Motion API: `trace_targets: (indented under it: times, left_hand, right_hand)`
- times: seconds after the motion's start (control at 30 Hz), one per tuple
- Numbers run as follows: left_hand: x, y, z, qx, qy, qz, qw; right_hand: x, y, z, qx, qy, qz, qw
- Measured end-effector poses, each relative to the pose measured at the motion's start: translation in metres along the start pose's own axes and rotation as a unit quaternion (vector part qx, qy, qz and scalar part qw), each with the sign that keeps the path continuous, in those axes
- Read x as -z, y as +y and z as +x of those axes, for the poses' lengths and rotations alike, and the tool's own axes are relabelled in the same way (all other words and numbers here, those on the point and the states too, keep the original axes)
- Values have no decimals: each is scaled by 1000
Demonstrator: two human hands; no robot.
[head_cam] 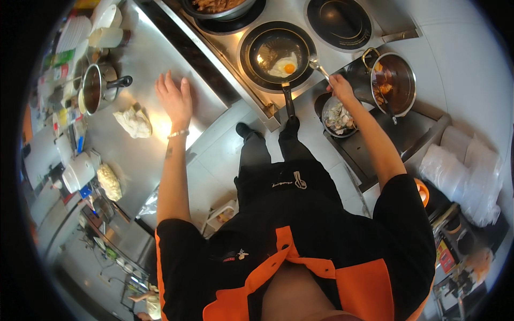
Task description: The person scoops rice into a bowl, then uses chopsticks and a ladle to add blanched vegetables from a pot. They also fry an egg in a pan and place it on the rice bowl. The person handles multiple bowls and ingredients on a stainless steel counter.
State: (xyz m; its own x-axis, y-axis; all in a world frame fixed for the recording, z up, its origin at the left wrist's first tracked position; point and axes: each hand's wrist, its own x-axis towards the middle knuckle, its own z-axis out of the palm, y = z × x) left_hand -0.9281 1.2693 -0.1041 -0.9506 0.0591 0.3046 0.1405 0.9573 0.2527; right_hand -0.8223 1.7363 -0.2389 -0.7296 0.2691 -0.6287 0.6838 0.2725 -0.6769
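A metal spoon (320, 69) is held in my right hand (341, 87), its bowl end at the right rim of a black frying pan (261, 48). In the pan lies a fried egg (283, 66) with a whole yolk, in shiny oil. The pan rests on a round hob, its black handle (288, 100) pointing towards me. My left hand (175, 96) lies with fingers spread, palm down, over the steel worktop (160, 52) and holds nothing. A crumpled cloth (133, 121) and a saucepan (94, 89) of dark liquid are to its left.
Right of the hob stand a pot of reddish-brown food (393, 84) with a utensil in it and a bowl of sliced food (339, 116). A pan of browned food (219, 10) sits at the top. Another round hob (339, 22) is at upper right. Plastic-wrapped containers (461, 172) stand far right.
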Motion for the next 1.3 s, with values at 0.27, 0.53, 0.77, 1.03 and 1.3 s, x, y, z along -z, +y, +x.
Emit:
trace_targets:
  times: [0.27, 0.53, 0.77, 1.03, 1.3]
  left_hand:
    - [-26, -5, -11, 46, 20, 100, 994]
    - [-25, -3, -10, 41, 19, 98, 994]
    - [-22, -1, -10, 42, 10, 95, 995]
    - [-19, 1, -9, 47, 1, 91, 995]
    - [-20, 0, -10, 42, 5, 86, 995]
  right_hand:
    - [7, -49, 107, 221, -19, -367, 903]
    - [-5, -82, 140, 188, -52, -466, 863]
    - [2, -70, 166, 116, -152, -383, 904]
    - [-7, -34, 171, 120, -243, -269, 924]
    - [5, -22, 174, 83, -213, -235, 945]
